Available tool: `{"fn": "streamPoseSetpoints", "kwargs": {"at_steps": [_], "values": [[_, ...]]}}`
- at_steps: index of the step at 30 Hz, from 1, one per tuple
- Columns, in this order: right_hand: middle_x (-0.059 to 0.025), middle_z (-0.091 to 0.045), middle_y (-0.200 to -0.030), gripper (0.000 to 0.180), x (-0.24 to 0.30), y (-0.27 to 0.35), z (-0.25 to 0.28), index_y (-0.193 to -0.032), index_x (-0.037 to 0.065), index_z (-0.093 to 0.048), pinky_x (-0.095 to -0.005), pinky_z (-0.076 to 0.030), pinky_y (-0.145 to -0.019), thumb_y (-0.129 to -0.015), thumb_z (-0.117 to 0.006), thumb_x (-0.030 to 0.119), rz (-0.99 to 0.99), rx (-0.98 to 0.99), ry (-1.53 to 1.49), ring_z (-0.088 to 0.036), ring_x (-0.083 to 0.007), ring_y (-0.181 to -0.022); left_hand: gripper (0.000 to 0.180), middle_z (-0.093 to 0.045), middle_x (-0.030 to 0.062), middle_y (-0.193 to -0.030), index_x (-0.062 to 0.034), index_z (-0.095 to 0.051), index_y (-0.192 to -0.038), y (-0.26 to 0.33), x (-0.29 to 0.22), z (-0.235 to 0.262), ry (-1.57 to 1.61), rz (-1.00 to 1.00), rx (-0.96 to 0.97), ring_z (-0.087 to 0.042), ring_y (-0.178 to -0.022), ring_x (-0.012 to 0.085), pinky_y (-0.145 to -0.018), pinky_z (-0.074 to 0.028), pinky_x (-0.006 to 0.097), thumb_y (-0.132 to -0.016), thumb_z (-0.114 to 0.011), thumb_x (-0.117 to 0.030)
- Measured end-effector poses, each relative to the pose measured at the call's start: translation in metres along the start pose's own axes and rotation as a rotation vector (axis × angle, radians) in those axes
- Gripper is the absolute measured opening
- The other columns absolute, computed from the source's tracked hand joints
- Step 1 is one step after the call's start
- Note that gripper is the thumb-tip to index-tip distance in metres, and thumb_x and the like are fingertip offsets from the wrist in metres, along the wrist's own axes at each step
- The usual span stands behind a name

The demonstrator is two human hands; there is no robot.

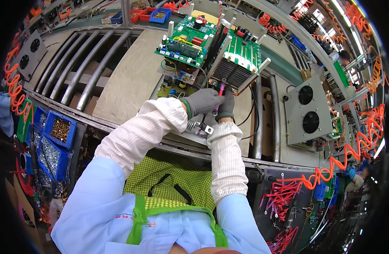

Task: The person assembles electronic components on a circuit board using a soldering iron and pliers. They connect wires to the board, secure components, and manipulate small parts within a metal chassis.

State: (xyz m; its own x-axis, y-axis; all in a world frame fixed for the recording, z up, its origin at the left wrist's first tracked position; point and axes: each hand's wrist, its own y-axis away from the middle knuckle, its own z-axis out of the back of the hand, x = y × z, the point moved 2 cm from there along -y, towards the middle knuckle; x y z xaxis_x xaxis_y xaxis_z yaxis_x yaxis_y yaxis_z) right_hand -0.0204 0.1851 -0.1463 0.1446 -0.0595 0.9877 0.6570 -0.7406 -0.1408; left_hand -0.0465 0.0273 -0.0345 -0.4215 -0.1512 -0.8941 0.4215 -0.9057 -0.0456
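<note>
At centre frame, two gloved hands meet below a finned metal block (230,75). The right hand (226,104) clamps a pink-handled tool (220,94); the left hand (204,101) closes around it, best kept steady.

At frame centre I see my left hand (203,101) and right hand (226,103) side by side just below the circuit board assembly (211,53), with parts bins (54,142) at left, a fan panel (308,112) at right, and coiled hoses (329,169) lower right.
</note>
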Motion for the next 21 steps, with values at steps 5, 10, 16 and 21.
{"fn": "streamPoseSetpoints", "kwargs": {"at_steps": [5,10,16,21], "values": [[-0.0089,-0.06,-0.074,0.028,-0.023,-0.014,0.015,-0.113,0.0,-0.057,-0.0368,-0.044,-0.054,-0.1,-0.042,0.019,-0.029,0.012,-0.006,-0.053,-0.0171,-0.062,0.042,-0.058,0.0102,-0.071,0.0022,-0.062,-0.091,-0.005,-0.001,-0.003,-0.045,-0.067,0.006,-0.055,-0.059,0.0186,-0.057,-0.046,0.035,-0.093,-0.05,-0.039],[-0.0101,-0.062,-0.076,0.028,0.03,0.019,-0.007,-0.112,-0.001,-0.056,-0.0364,-0.046,-0.055,-0.099,-0.042,0.02,0.158,0.047,0.462,-0.055,-0.0191,-0.062,0.041,-0.057,0.0106,-0.074,0.0019,-0.061,-0.092,0.004,0.0,0.003,-0.031,-0.005,-0.01,-0.056,-0.063,0.0197,-0.058,-0.047,0.035,-0.095,-0.048,-0.037],[-0.0135,-0.065,-0.079,0.027,0.001,-0.002,-0.003,-0.115,-0.002,-0.056,-0.0397,-0.046,-0.059,-0.096,-0.046,0.015,-0.022,0.023,0.157,-0.06,-0.0224,-0.066,0.04,-0.057,0.0092,-0.074,0.0014,-0.061,-0.092,0.0,0.009,0.003,-0.202,-0.212,-0.01,-0.054,-0.06,0.0188,-0.057,-0.046,0.034,-0.094,-0.048,-0.037],[-0.0136,-0.065,-0.082,0.034,-0.048,-0.031,0.035,-0.12,-0.003,-0.057,-0.0348,-0.047,-0.059,-0.099,-0.046,0.021,0.154,-0.036,0.158,-0.06,-0.0201,-0.07,0.035,-0.059,0.0096,-0.078,-0.0012,-0.062,-0.095,-0.009,-0.01,-0.007,-0.038,-0.011,0.063,-0.057,-0.063,0.0199,-0.057,-0.047,0.034,-0.096,-0.048,-0.033]]}}
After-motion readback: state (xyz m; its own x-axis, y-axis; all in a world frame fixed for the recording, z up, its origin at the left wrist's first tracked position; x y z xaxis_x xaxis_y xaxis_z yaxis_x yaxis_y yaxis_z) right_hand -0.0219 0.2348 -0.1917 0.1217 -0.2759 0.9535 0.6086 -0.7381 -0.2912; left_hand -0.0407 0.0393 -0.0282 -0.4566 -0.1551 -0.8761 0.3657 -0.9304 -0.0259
